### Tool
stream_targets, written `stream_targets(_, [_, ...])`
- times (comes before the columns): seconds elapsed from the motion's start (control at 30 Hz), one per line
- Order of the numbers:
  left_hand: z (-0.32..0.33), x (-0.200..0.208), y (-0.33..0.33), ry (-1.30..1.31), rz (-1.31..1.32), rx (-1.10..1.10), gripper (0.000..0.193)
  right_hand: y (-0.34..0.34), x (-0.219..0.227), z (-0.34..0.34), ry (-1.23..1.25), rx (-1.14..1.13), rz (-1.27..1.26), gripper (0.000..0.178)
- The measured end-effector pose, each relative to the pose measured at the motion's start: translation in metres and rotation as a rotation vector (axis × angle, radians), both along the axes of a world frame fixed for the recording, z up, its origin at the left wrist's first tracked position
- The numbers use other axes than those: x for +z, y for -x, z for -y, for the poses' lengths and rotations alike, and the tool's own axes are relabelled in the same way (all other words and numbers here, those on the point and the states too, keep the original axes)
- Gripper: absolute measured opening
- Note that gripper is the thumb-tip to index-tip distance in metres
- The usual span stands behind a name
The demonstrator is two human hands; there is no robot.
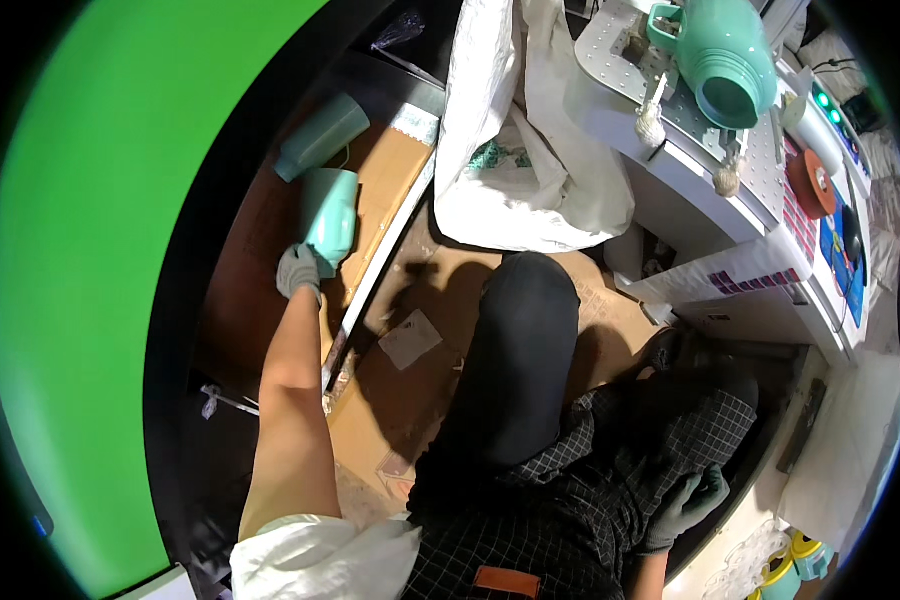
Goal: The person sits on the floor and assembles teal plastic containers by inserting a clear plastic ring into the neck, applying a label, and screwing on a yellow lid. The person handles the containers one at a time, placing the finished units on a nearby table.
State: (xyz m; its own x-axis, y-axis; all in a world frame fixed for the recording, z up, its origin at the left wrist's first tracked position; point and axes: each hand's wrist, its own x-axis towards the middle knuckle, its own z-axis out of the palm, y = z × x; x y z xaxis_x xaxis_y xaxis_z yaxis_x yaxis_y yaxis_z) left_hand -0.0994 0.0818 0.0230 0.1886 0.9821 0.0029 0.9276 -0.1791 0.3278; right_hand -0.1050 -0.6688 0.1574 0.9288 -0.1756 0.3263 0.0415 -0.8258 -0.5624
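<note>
Inside the cardboard-lined bin at the left, a mint-green plastic jug [329, 211] lies with its narrower end toward me. My left hand [298, 272], in a pale grey work glove, reaches out with its fingers closed around that narrower end. Just beyond it lies a second green jug-like piece [322, 136], partly in shadow. My right hand [686, 508], in a darker grey glove, rests by my right thigh on the checked apron. Its fingers are apart and nothing shows in them.
A large white sack [530, 205] hangs beyond my knees. At the right, another mint-green jug [727, 60] lies on a machine's perforated metal plate [610, 45], beside a brown tape roll [810, 184]. A green panel [80, 250] curves along the left. Cardboard [370, 440] covers the floor.
</note>
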Motion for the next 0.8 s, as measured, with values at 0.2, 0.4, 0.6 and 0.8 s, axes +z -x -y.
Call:
stream_targets(0.2, [0.028,-0.009,-0.024,-0.122,0.141,-0.715,0.032,0.005,-0.007,0.006,-0.003,-0.033,0.053,0.032])
stream_targets(0.4, [0.058,-0.041,-0.033,0.022,-0.035,-0.819,0.047,0.012,-0.007,0.016,0.010,-0.070,0.019,0.031])
stream_targets(0.6, [0.053,-0.019,-0.036,-0.015,-0.147,-0.609,0.071,0.012,-0.004,0.007,0.009,-0.112,-0.021,0.032])
stream_targets(0.8, [0.008,0.009,-0.040,-0.159,-0.383,-0.456,0.050,0.008,0.019,-0.011,-0.006,-0.102,-0.047,0.030])
